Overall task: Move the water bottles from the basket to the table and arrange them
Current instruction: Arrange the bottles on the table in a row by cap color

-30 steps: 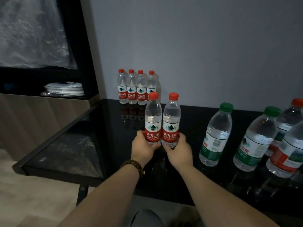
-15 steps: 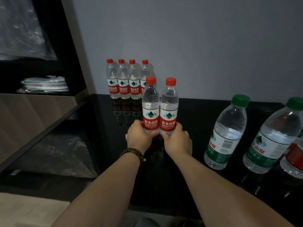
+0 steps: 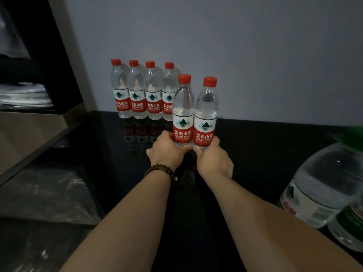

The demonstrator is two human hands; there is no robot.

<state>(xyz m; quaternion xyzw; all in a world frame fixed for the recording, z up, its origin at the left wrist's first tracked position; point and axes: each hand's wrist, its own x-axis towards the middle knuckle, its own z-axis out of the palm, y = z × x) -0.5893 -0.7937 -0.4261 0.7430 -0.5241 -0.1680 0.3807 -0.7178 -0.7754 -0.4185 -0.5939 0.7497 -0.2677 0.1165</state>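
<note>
left hand (image 3: 167,152): fingers curled round the lowest part of the left bottle (image 3: 183,114), just under its red label; a bead bracelet (image 3: 162,169) is on the wrist.
right hand (image 3: 213,161): fingers wrapped round the base of the right bottle (image 3: 205,116) the same way, thumb on the near side.
the pair: both upright, red caps on, sides touching, just in front of the right end of the row – the hands hide their bases, so i cannot tell whether they stand on the table (image 3: 265,146) or hang just above it.
row of four bottles (image 3: 145,99): upright, shoulder to shoulder against the wall (image 3: 235,55), on the table's far left.
basket: not in view.
big green-capped bottle (image 3: 322,185): blurred at the right edge, well apart from the pair.
handling: small, full and capped, so probably moderately heavy for their size and top-heavy when held this low; thin plastic likely gives under a hard squeeze, and the glossy top may let a base slide.
where to hold: low on the body or at the label band looks soundest – the pair should then stay vertical while being set beside the row.
risk: a tilted bottle could knock the row over.
</note>
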